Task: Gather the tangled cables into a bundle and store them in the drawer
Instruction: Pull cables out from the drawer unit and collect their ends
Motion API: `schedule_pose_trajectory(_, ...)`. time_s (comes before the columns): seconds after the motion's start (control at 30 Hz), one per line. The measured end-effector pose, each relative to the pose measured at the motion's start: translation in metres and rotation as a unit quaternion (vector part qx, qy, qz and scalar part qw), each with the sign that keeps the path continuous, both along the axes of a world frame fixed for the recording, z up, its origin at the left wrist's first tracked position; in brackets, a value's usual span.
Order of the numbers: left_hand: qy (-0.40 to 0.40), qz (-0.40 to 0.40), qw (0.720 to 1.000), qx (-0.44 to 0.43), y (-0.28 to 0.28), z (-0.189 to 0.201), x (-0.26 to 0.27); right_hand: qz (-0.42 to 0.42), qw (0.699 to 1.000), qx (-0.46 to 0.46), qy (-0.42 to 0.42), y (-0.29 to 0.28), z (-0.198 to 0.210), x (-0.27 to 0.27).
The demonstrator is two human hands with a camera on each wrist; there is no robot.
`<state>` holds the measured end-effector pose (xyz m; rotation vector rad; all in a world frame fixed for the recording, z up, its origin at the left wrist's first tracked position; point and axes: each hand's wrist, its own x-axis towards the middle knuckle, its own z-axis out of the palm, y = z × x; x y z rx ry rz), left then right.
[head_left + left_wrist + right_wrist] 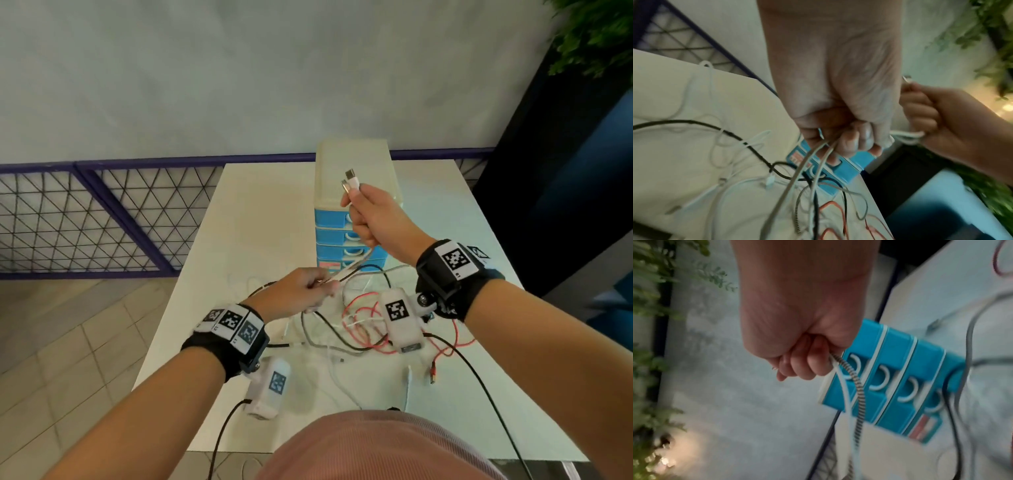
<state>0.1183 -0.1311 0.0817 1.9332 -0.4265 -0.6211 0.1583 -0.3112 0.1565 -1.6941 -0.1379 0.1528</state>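
While raised before the blue drawer unit (pixel 337 219), two cable ends (pixel 351 181) are gripped in the right hand (pixel 373 219).
Smooth white and braided strands are pinched by the left hand (pixel 298 291); red, black and grey loops (pixel 363 322) lie tangled on the white table (pixel 260 212).

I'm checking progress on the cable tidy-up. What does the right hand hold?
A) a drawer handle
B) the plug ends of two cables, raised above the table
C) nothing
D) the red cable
B: the right hand grips two cables with their plugs sticking up in front of the drawer unit; the red cable lies on the table.
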Motion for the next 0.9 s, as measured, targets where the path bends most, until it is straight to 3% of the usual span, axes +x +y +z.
schedule_pose_trajectory(0.13, -0.028, -0.047, 0.990, 0.127, 0.023, -0.027, 0.006, -0.073, 0.970, -0.206, -0.104, -0.028, -0.009, 0.006)
schedule_pose_trajectory(0.3, -0.050, -0.041, 0.985, 0.161, 0.028, -0.043, 0.002, -0.160, 0.931, -0.283, -0.165, -0.053, -0.012, 0.006)
schedule_pose_trajectory(0.37, -0.071, -0.041, 0.985, 0.150, 0.017, -0.037, 0.005, -0.095, 0.915, -0.357, -0.163, -0.048, -0.011, -0.001)
schedule_pose_trajectory(0.5, -0.101, -0.016, 0.993, 0.063, -0.007, -0.013, 0.015, 0.167, 0.872, -0.458, -0.050, -0.024, -0.014, -0.020)
schedule_pose_trajectory(0.57, -0.109, 0.016, 0.994, -0.003, -0.018, 0.001, 0.018, 0.218, 0.855, -0.470, -0.034, -0.016, -0.023, -0.024)
schedule_pose_trajectory(0.7, -0.082, 0.018, 0.993, -0.087, -0.024, 0.020, 0.019, 0.145, 0.895, -0.419, -0.045, -0.018, -0.025, -0.018)
schedule_pose_trajectory(0.8, -0.101, -0.042, 0.993, -0.047, -0.023, 0.016, 0.016, 0.091, 0.924, -0.368, -0.042, -0.023, -0.013, -0.014)
schedule_pose_trajectory(0.9, -0.085, -0.080, 0.993, 0.017, -0.024, -0.003, 0.011, -0.028, 0.982, -0.187, -0.023, -0.030, 0.007, -0.009)
